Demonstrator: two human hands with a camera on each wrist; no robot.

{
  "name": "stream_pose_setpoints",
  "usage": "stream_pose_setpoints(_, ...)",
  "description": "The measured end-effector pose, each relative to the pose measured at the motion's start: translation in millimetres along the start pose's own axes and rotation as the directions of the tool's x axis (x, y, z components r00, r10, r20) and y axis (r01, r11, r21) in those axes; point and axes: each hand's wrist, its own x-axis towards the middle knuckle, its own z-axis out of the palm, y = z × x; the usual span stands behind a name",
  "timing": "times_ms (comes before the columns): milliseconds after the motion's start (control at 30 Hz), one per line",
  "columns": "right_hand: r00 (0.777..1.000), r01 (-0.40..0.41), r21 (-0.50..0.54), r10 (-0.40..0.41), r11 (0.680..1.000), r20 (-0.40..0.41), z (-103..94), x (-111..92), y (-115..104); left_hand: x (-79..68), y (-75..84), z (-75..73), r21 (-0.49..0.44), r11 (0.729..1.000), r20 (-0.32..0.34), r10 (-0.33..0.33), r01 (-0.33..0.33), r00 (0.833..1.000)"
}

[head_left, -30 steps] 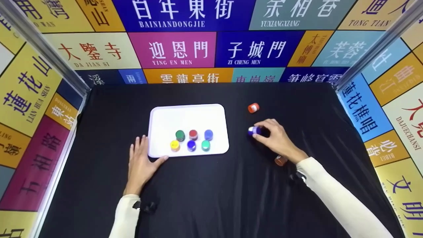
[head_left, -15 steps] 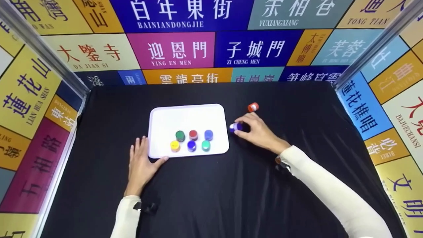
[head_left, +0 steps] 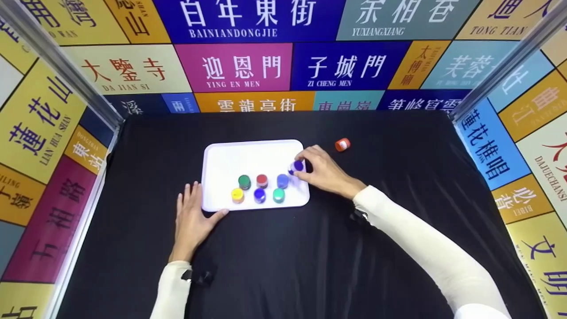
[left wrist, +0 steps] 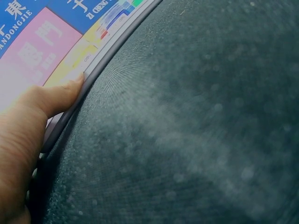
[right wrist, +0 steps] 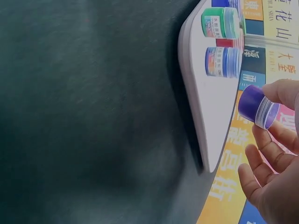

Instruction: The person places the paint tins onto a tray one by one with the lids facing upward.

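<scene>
My right hand (head_left: 326, 172) pinches a small purple paint jar (head_left: 297, 166) between thumb and fingers, over the right edge of the white tray (head_left: 239, 157). In the right wrist view the jar (right wrist: 251, 103) is tilted. Two rows of paint jars stand on the tray: a dark green jar (head_left: 244, 181), a red jar (head_left: 262, 180) and a light blue jar (head_left: 282, 180) behind; a yellow jar (head_left: 237, 195), a dark blue jar (head_left: 259, 195) and a mint green jar (head_left: 278, 195) in front. My left hand (head_left: 191, 221) lies along the tray's left corner, fingers extended, thumb (left wrist: 65, 95) at its front rim.
An orange-red jar (head_left: 342, 144) lies on its side on the black cloth (head_left: 336, 257), to the right of the tray. Panels printed with large characters (head_left: 345, 66) enclose the table at the back and both sides.
My right hand has carried the purple jar leftward from the cloth to over the tray's right edge. The sleeve now covers a brown-orange jar seen earlier. My left hand stays at the tray.
</scene>
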Motion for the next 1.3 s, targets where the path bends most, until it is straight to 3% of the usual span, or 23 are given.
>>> stream_pose_setpoints(533, 1.0, 0.011, 0.043, -0.011, 0.999, 0.004, 37.5, 38, -7, 2.4, 1.8, -1.2, -0.011, 1.0, 0.001, 0.008, -0.008, 1.0)
stream_pose_setpoints(867, 0.996, 0.028, 0.01, -0.029, 1.0, 0.087, 56.4, 64, -25, -0.5, -1.6, -2.6, -0.007, 1.0, -0.007, 0.001, -0.002, 1.0)
stream_pose_setpoints(1300, 0.987, 0.022, -0.004, -0.021, 1.0, 0.158, 68.6, 79, -31, -0.7, 0.0, -1.8, -0.017, 1.0, 0.005, -0.008, 0.008, 1.0)
